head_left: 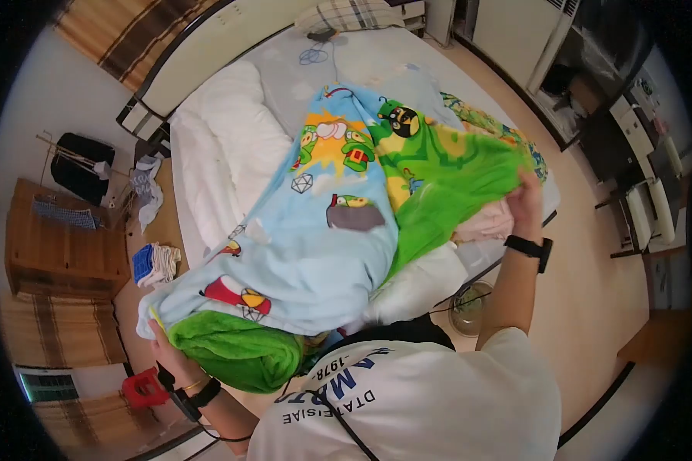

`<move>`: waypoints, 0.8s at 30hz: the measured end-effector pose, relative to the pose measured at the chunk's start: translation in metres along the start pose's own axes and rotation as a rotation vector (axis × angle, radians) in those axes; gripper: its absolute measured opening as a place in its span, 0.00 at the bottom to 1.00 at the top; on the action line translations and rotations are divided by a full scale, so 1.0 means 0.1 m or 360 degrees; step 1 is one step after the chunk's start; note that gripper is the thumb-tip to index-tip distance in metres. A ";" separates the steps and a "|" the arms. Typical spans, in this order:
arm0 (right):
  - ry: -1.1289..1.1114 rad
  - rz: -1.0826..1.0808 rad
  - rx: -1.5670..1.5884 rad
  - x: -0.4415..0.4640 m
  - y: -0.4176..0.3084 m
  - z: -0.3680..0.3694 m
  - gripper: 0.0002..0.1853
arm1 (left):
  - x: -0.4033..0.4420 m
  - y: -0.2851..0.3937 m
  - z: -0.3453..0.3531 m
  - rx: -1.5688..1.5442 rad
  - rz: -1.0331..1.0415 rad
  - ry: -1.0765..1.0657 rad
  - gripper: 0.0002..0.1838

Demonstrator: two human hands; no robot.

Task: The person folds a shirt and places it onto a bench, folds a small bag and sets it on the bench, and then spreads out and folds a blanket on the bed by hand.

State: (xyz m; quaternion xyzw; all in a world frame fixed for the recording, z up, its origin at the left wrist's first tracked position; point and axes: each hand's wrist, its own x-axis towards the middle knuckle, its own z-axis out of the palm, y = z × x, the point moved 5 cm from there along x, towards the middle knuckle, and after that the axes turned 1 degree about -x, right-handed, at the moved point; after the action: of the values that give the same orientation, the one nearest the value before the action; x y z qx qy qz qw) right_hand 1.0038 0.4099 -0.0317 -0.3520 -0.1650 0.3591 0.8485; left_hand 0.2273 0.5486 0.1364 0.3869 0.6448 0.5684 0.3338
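Observation:
A fleece blanket (315, 253), light blue and green with cartoon prints, hangs stretched between my two hands above the bed. My left hand (168, 352) is closed on its lower left corner, where a bright green underside folds over. My right hand (525, 200) is closed on the green edge at the far right. The blanket's middle droops in loose folds near my body, and its far part lies over the bed. Folds of fabric hide part of the left fingers. Pale pink cloth (488, 223) shows beneath the blanket by my right hand.
The bed (284, 48) also holds a white quilt (227, 138), a plaid pillow (349, 14), a blue cord (314, 56) and a patterned cloth (469, 115). Folded clothes (160, 263) lie at the left. A white chair (653, 211) stands right; a round container (471, 307) is by the bed's near edge.

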 end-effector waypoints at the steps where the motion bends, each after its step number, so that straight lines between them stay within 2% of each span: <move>1: 0.0079 -0.0059 0.0093 -0.01 -0.31 0.23 0.17 | 0.03 -0.06 -0.05 -0.0055 -0.0002 -0.0018 0.25; 2: 0.0156 -0.0118 0.0184 -0.01 -0.57 0.42 0.17 | 0.09 -0.13 -0.13 -0.0077 0.0020 0.0007 0.25; 4: 0.0005 -0.0265 0.0249 0.07 -1.02 0.74 0.16 | 0.18 -0.25 -0.29 -0.0124 0.0064 0.0060 0.25; 7: -0.0218 -0.0423 0.0021 0.02 -1.46 1.49 0.15 | 0.11 -0.20 -0.25 -0.0217 0.0128 -0.0023 0.27; 10: -0.0133 -0.0652 -0.0379 0.07 -1.64 2.15 0.14 | 0.06 0.04 -0.19 -0.0160 0.0094 0.0091 0.28; 11: -0.0278 -0.0451 -0.0266 0.17 -1.63 2.24 0.14 | 0.04 0.11 -0.19 -0.0147 0.0082 0.0123 0.28; 13: -0.0561 -0.0039 -0.0052 0.44 -1.76 2.20 0.13 | 0.30 -0.01 -0.38 -0.0397 -0.0070 -0.0021 0.28; 14: -0.0331 0.0048 -0.0106 0.66 -1.87 1.98 0.12 | 0.38 -0.06 -0.42 -0.0550 -0.0102 -0.0048 0.28; 15: -0.0373 0.0235 -0.0216 0.81 -1.95 1.84 0.13 | 0.46 -0.14 -0.47 -0.0700 -0.0133 -0.0074 0.28; 16: -0.0246 0.0453 -0.0402 1.33 -2.12 1.20 0.16 | 0.59 -0.29 -0.61 -0.0707 -0.0118 0.0022 0.28; 17: 0.0031 0.0371 -0.0606 1.60 -2.21 0.75 0.15 | 0.75 -0.49 -0.74 -0.0711 -0.0101 0.0112 0.28; 18: 0.0355 0.0337 -0.0597 1.65 -2.29 0.43 0.13 | 0.90 -0.66 -0.89 -0.0716 -0.0083 0.0196 0.28; 19: 0.0500 0.0171 -0.0764 1.59 -2.46 0.22 0.13 | 1.06 -0.80 -1.06 -0.0702 -0.0130 0.0264 0.28; 20: 0.0673 0.0116 -0.0871 1.51 -2.62 -0.07 0.18 | 1.22 -0.96 -1.24 -0.0686 -0.0182 0.0331 0.28; 21: 0.0614 -0.0067 -0.1019 1.67 -2.85 -0.84 0.16 | 1.38 -1.08 -1.41 -0.0666 -0.0231 0.0391 0.28; 23: 0.0454 -0.0146 -0.1430 2.26 -3.51 -2.73 0.17 | 1.51 -0.99 -1.44 -0.0648 -0.0187 0.0396 0.27; 24: 0.0823 0.0005 -0.1562 1.92 -3.63 -2.60 0.16 | 1.58 -1.02 -1.45 -0.0646 -0.0112 0.0354 0.27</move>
State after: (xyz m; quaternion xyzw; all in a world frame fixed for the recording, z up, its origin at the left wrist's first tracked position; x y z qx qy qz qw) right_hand 1.4536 0.2457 0.0515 -0.7830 -0.0988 0.1432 0.5973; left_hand 0.0132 0.6133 0.0558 0.2241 0.5631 0.7137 0.3513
